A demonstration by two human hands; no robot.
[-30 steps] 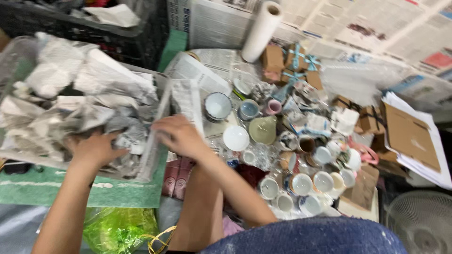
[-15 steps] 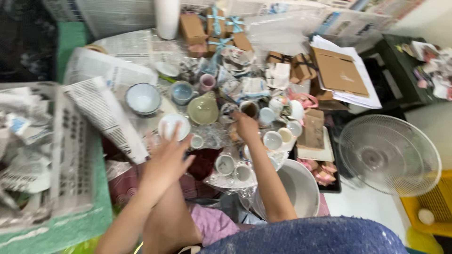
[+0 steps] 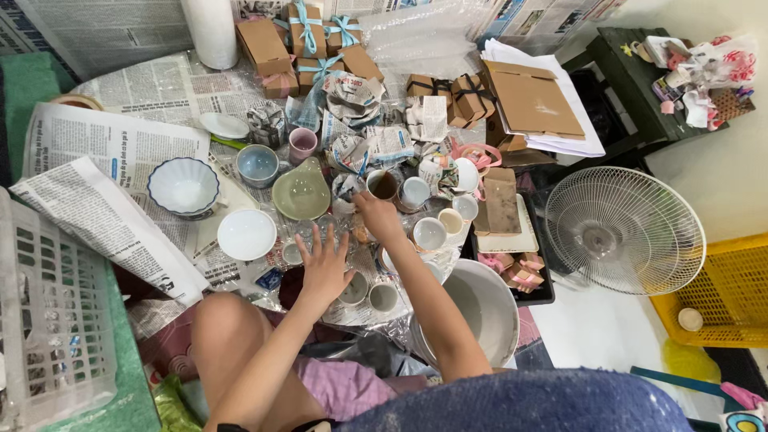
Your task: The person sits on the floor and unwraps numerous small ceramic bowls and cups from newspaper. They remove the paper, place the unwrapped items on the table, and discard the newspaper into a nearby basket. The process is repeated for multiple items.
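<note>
My left hand lies flat with fingers spread on the clear wrap, just above two small cups. My right hand reaches further in, fingers curled down among small white cups, right below a cup with a brown inside. Whatever is under its fingertips is hidden. A green leaf-shaped dish and a small white plate sit left of both hands.
A scalloped white bowl, blue-grey cup and pink cup stand on newspaper. Ribboned brown boxes line the back. There is a large white bowl by my right arm, a fan right, and a white basket left.
The view has swung right, from the basket of crumpled newspaper to the spread of cups. Both hands left the basket and moved in among the small cups.
</note>
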